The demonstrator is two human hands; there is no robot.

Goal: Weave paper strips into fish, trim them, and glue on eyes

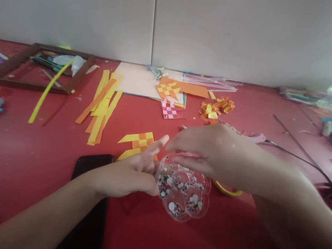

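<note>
A clear flower-shaped case (180,199) of googly eyes lies in front of me, with black-and-white eyes of several sizes in its compartments. My left hand (130,174) grips the case's left edge, thumb at the side and index finger pointing away. Over the case's upper right part is my right hand (209,151), its fingers stretched and thumb apart; it is slightly blurred, and whether it touches the rim is unclear. Just beyond my left hand sits a woven yellow-and-orange paper fish (138,141), partly covered by that hand.
A black phone (90,217) lies under my left forearm. Paper strips (102,106), a pink woven fish (169,110), an orange one (168,89) and paper scraps (218,107) lie farther back. A pink glue gun (254,138) with its cord is near my right wrist. A wooden frame (31,84) stands left.
</note>
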